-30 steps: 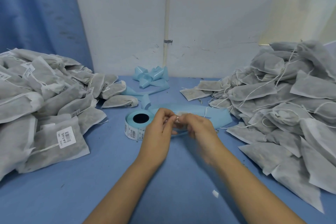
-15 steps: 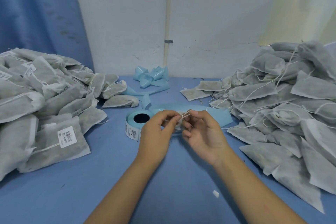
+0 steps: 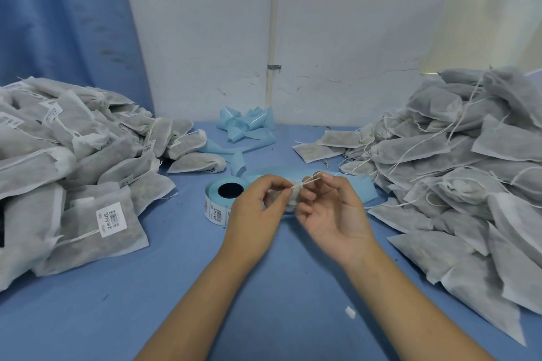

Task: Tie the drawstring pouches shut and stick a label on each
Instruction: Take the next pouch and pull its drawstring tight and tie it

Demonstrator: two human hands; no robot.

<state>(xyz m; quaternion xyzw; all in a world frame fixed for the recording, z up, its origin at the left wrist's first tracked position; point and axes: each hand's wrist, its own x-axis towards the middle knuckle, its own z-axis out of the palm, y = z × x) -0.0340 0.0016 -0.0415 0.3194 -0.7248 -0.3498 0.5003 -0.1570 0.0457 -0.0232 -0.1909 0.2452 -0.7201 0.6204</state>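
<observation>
Tabletop (image 3: 117,316) between left pouch heap (image 3: 73,170) and right heap (image 3: 454,184)

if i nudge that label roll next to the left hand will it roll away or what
Probably not: the label roll lies flat, core hole up, so it should slide rather than roll. Being wound paper, it looks fairly light. Its blue backing strip trails loose and would likely drag floppily behind.

At upper left we see a blue curtain (image 3: 58,23); at top centre, a pale pipe (image 3: 272,23) clamped to the scuffed white wall (image 3: 352,38).
</observation>
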